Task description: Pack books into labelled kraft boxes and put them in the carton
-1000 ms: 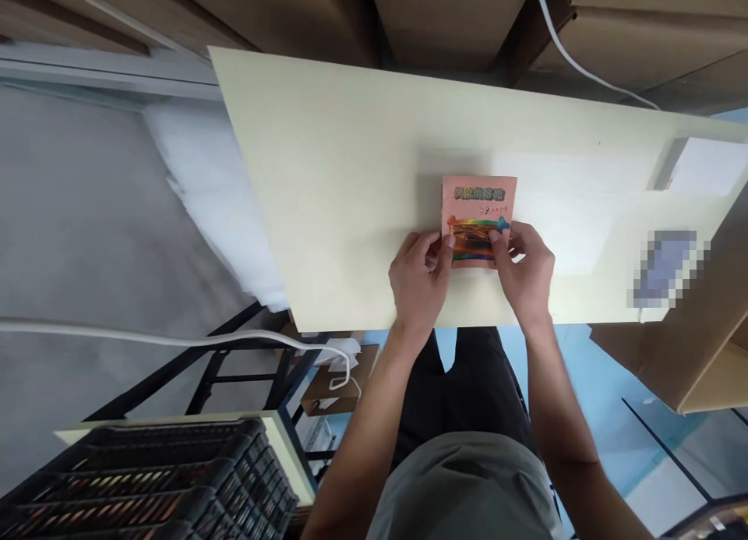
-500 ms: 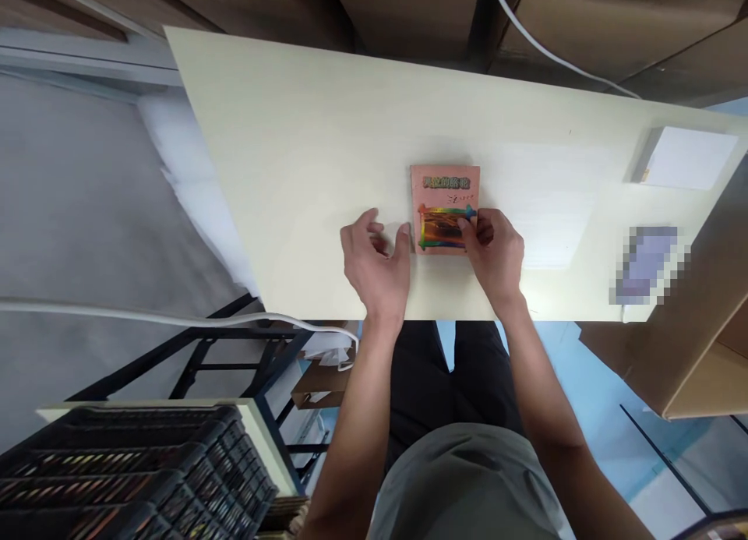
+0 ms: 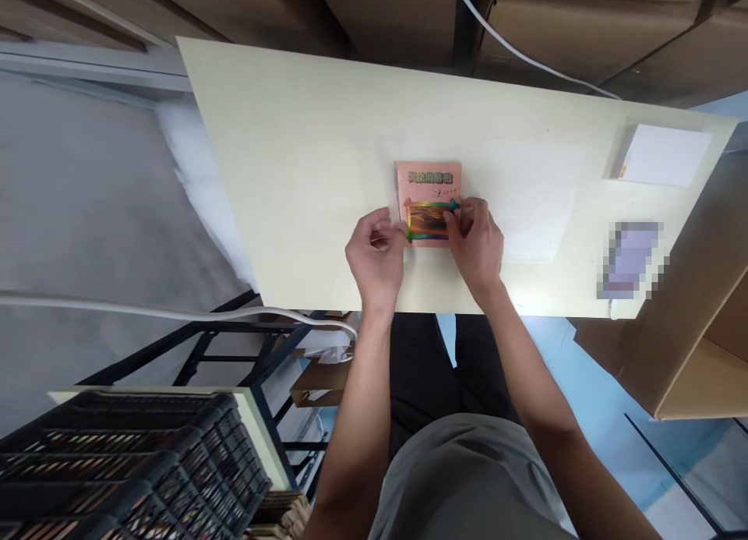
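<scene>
A pink booklet [image 3: 429, 189] with a dark picture in a rainbow-coloured frame lies near the middle of the pale table [image 3: 292, 119]. At its right edge my right hand [image 3: 478, 244] pinches it, thumb on top of the cover. My left hand [image 3: 377, 252] is at the lower left edge, its thumb and fingers brought together against the booklet's side. The parts of the fingers beneath the booklet are hidden.
On the table's right side lie a white box [image 3: 666, 155] and a blurred-out phone-like object [image 3: 632, 258] with a cable. Cardboard boxes [image 3: 584, 33] line the far edge. A black crate [image 3: 175, 462] stands at lower left, and an open carton [image 3: 689, 337] at right.
My left hand has moved in to the booklet's left edge and its fingers have closed up. My right hand keeps hold of the right edge. The whole view has shifted slightly.
</scene>
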{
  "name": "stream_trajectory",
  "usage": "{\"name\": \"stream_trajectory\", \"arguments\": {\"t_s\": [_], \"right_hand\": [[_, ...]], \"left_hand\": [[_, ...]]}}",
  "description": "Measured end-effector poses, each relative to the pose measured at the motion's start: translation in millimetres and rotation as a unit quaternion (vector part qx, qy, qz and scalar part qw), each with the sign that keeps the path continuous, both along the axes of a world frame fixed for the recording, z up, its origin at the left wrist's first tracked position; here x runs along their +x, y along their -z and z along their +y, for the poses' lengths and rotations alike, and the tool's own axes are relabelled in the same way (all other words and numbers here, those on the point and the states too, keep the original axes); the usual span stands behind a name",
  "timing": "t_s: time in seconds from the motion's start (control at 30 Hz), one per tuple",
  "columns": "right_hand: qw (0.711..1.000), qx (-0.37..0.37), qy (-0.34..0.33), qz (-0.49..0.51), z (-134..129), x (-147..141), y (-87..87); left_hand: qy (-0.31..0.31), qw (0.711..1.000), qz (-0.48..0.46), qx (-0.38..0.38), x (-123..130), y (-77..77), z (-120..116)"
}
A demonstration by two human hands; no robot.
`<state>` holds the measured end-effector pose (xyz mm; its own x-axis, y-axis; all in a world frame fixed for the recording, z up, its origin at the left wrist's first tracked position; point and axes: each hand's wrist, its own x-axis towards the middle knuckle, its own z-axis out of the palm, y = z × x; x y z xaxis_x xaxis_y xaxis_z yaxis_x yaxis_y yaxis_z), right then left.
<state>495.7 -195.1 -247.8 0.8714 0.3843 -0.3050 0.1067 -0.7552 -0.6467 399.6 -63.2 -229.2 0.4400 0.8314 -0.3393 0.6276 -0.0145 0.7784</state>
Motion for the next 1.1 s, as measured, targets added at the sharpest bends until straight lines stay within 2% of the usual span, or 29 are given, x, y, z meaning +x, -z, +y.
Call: {"name": "stream_trajectory", "arguments": {"t_s": [0.2, 0.3, 0.4, 0.5, 0.6, 0.7, 0.8, 0.9, 1.0, 1.1], "right_hand": [[1.000, 0.001, -0.015, -0.008, -3, -1, 2.6], [1.000, 0.016, -0.009, -0.012, -4, -2, 4.0], [1.000, 0.019, -0.006, 0.002, -4, -3, 4.6], [1.000, 0.012, -0.003, 0.013, -3, -5, 4.6], [1.000, 0.010, 0.001, 0.010, -2, -8, 4.4], [1.000, 0.010, -0.003, 0.013, -1, -6, 1.5], [1.000, -0.004, -0.022, 0.022, -5, 3, -7.0], [0.999, -0.004, -0.038, 0.024, -15, 16, -23.1], [0.998, 0.044, -0.015, 0.031, -29, 24, -45.6], [0.991, 0.121, 0.031, 0.038, -36, 30, -66.1]], "left_hand": [[0.087, 0.996, -0.011, -0.005, 11, -6.7, -7], [0.071, 0.997, 0.001, 0.013, 15, -2.1, -7], [0.039, 0.997, 0.055, 0.044, 21, 3.9, -4], [0.029, 0.995, 0.095, 0.030, 28, 5.6, 3], [0.027, 0.996, 0.084, 0.011, 32, 0.4, 9], [0.040, 0.997, 0.057, 0.012, 33, -11.9, 6], [0.065, 0.996, 0.049, 0.022, 35, -29.2, -6], [0.092, 0.994, 0.046, 0.039, 41, -45.7, -20], [0.109, 0.993, 0.035, 0.032, 53, -55.7, -35], [0.111, 0.993, 0.015, 0.022, 67, -57.9, -52]]}}
